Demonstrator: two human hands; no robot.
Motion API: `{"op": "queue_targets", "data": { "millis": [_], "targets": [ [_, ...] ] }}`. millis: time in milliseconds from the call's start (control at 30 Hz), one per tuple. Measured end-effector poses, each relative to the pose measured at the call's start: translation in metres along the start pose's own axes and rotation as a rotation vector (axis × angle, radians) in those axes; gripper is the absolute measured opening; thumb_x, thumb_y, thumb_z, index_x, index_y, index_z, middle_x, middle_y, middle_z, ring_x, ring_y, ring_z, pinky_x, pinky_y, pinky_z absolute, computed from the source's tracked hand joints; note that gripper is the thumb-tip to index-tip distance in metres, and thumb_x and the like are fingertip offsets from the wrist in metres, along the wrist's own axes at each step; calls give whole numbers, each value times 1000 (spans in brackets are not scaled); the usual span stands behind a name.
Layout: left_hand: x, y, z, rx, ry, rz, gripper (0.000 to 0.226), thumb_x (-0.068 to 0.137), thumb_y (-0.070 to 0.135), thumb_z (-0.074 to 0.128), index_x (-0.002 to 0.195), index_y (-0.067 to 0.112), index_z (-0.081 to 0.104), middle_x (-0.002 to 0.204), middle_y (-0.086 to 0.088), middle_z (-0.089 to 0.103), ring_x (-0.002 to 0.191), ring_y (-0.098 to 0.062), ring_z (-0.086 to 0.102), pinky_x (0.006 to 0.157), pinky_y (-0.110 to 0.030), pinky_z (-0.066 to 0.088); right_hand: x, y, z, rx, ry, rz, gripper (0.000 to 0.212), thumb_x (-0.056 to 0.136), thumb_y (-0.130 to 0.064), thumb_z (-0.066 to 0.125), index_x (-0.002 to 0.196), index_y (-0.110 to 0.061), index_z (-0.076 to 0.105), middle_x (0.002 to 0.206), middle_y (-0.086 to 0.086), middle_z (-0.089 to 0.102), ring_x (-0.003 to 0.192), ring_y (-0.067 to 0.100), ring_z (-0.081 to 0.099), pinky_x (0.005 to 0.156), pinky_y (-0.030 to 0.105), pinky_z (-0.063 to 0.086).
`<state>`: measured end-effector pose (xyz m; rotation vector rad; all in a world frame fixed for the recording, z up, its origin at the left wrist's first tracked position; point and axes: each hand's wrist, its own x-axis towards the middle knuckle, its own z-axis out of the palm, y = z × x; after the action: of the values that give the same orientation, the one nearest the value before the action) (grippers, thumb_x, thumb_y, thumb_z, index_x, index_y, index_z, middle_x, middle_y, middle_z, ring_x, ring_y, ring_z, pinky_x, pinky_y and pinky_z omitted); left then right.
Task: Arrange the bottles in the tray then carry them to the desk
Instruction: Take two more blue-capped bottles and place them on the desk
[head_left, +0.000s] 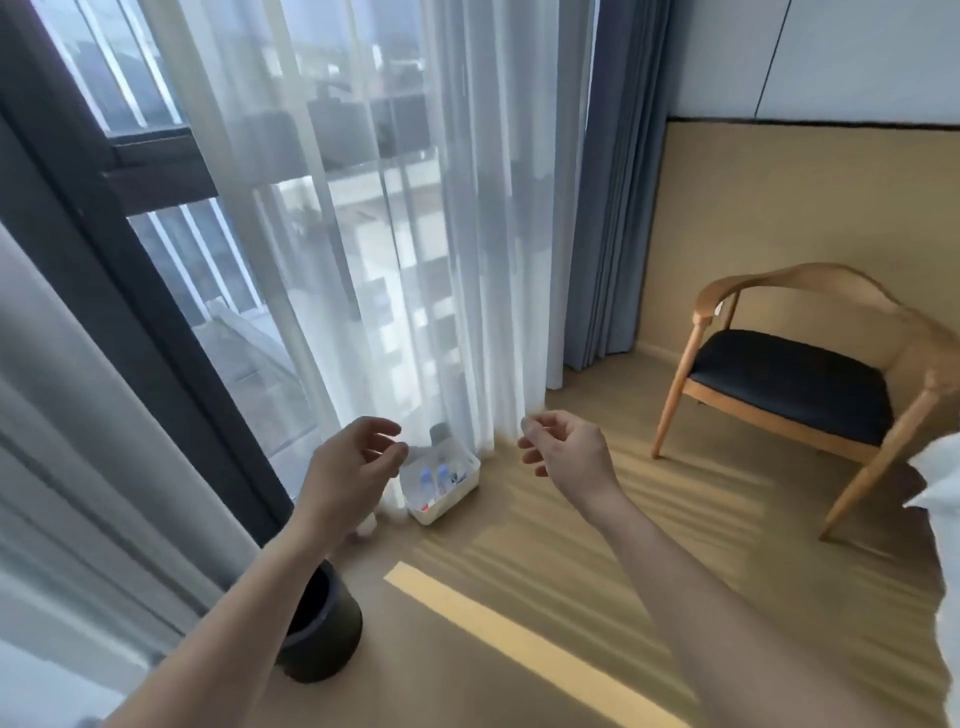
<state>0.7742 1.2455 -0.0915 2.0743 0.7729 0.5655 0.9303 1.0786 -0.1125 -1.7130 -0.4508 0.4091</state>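
I hold left hand (353, 462) and right hand (566, 452) loosely curled, empty. Lower both, grip opposite tray (457, 491) walls, keep bottles (435, 477) level.

A: How many bottles (442, 478) lie in the white tray (451, 503)?

B: Too small and blurred to count; only two bluish caps stand out. The left hand (349, 469) covers the tray's near-left corner.

A: And the black bin (324, 631)?

B: The left forearm hides part of it. The wooden chair (810, 379) and something white are cut by the right edge.
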Motion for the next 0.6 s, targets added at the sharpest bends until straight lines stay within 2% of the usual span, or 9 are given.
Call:
{"op": "queue_targets", "data": {
  "millis": [67, 300, 467, 600],
  "targets": [
    [45, 0, 4, 9, 29, -39, 10, 83, 24, 63, 93, 28, 62, 79, 4, 70, 71, -11, 67, 73, -38, 56, 54, -7, 4, 4, -38, 12, 11, 86, -26, 61, 75, -27, 61, 74, -1, 70, 59, 9, 64, 59, 25, 50],
    [168, -25, 25, -1, 74, -161, 11, 83, 25, 62, 93, 27, 63, 78, 6, 70, 73, -12, 67, 70, -36, 56, 199, -7, 40, -77, -211, 56, 4, 81, -27, 61, 80, -28, 64, 72, -7, 70, 56, 3, 64, 65, 26, 52],
    [261, -68, 49, -24, 39, -258, 10, 83, 23, 62, 92, 25, 63, 78, 3, 69, 72, -14, 67, 71, -35, 55, 292, 20, 77, -177, -265, 100, 6, 83, -25, 61, 82, -30, 63, 75, -5, 71, 59, 4, 65, 67, 29, 54],
    [354, -126, 72, -57, 18, -353, 6, 81, 27, 63, 85, 31, 62, 78, 1, 70, 72, -18, 66, 69, -34, 54, 384, 60, 124, -236, -289, 179, 5, 83, -25, 60, 84, -29, 63, 75, -7, 70, 56, 0, 64, 61, 24, 51]
  ]
}}
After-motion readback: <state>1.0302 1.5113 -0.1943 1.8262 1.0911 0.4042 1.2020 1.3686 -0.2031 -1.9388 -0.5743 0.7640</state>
